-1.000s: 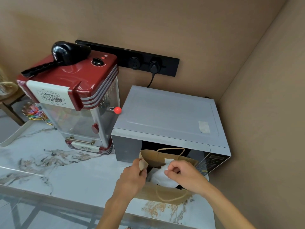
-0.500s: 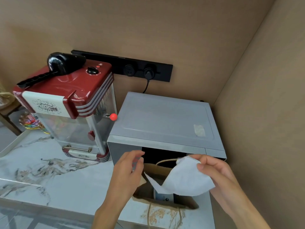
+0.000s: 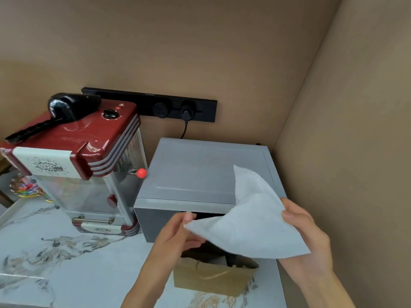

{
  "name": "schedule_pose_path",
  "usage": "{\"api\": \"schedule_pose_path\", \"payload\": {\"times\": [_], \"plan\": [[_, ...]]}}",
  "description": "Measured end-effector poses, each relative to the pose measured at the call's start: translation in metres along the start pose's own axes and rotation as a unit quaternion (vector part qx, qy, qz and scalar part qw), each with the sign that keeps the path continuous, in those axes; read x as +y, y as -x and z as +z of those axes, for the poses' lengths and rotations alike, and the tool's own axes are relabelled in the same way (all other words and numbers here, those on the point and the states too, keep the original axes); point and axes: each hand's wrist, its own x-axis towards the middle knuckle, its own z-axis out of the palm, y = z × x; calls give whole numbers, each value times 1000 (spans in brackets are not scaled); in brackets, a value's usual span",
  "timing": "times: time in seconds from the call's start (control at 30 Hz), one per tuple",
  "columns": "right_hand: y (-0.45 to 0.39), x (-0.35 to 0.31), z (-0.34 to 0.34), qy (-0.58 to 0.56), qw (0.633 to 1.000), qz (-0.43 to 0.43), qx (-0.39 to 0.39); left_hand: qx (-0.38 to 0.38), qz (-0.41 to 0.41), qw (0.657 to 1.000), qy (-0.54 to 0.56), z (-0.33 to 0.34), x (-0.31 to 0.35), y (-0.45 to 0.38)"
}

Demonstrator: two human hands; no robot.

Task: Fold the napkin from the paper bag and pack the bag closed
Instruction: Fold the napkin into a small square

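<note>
- A home kitchen corner, by its appliances.
- A white marble-veined countertop (image 3: 73, 258) runs into plain tan walls.
- A boxy grey microwave oven (image 3: 206, 174) sits far right.
- A red retro popcorn machine (image 3: 82, 165) stands left.
- A black wall socket strip (image 3: 155, 105) hangs behind them.

You are holding the white napkin (image 3: 246, 227) spread in the air between both hands. Your left hand (image 3: 175, 238) is pinching its left corner; your right hand (image 3: 304, 232) is gripping its right edge. Directly below your hands, the brown paper bag (image 3: 213, 278) is standing open on the marble counter (image 3: 66, 252). Behind your hands, the grey microwave (image 3: 200, 174) is sitting against the wall.
</note>
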Motion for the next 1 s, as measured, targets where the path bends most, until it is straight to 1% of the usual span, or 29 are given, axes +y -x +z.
{"api": "schedule_pose_path", "payload": {"times": [0.1,0.2,0.23,0.27,0.3,0.33,0.43,0.5,0.57,0.63,0.73,0.9,1.0], "plan": [[-3,-2,1,-32,999,-12,-5,-75,-26,986,146,8,14,-1],[-8,-4,1,-43,998,-30,-35,-164,-39,943,288,11,30,-3],[-9,-5,1,-43,998,-35,-41,-185,-47,929,318,10,36,-3],[-11,-5,1,-42,997,-39,-43,-198,-48,922,329,10,42,-4],[-13,-5,0,-40,997,-43,-43,-205,-35,924,321,9,45,-6],[-14,-6,-1,-36,997,-48,-42,-202,-12,934,294,7,47,-9],[-17,-7,-2,-10,997,-68,-36,-157,43,969,188,3,52,-14],[-19,-9,-1,20,996,-80,-34,-117,61,978,160,0,54,-17],[-21,-11,-2,65,994,-89,-24,-93,82,981,152,-1,58,-21],[-23,-13,-2,102,990,-99,-10,-90,101,981,136,-1,65,-22],[-29,-20,1,140,982,-129,-14,-86,101,985,113,-1,78,-26],[-37,-35,12,248,957,-147,-28,-81,114,987,79,1,100,-29],[-43,-36,14,292,940,-176,-28,-79,128,987,58,0,110,-30]]}}
